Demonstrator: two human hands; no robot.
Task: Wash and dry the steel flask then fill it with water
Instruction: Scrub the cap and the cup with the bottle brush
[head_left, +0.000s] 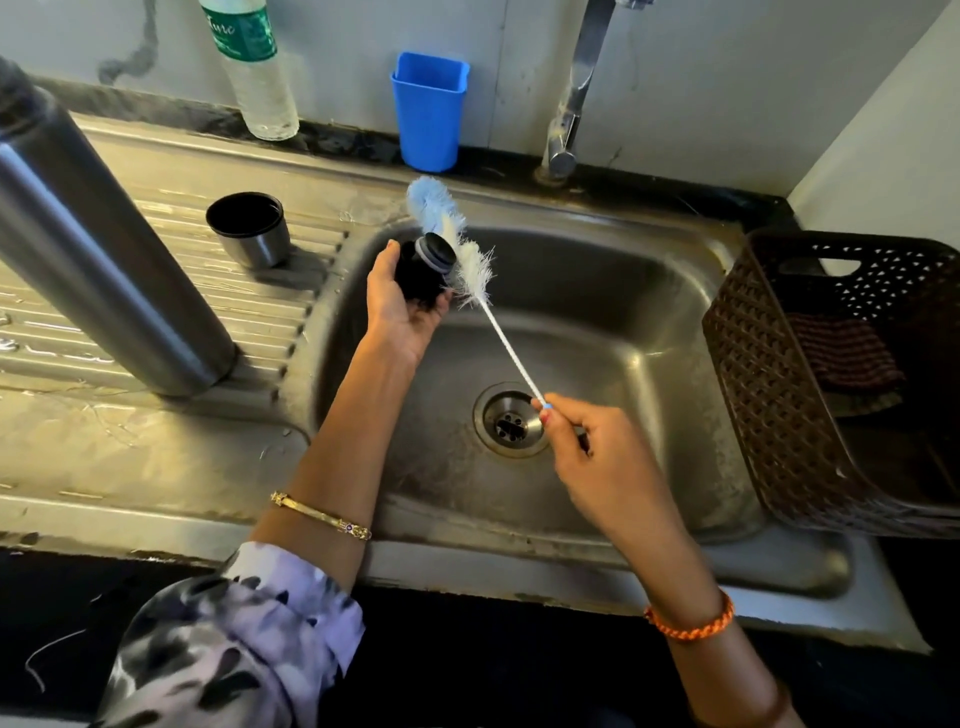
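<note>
Open steel sink basin (597, 322) beneath both hands. Left hand (400, 306) gripping black flask stopper (423, 273); right hand (587, 452) pinching blue-white bottle brush (467, 260), angled up-left. Tall steel flask (104, 260) upright, left.

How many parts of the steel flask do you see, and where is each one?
3: the body stands on the drainboard, the cup stands behind it, and the stopper is in the left hand over the sink.

Blue cup (429, 111), brown basket (779, 415)
</note>
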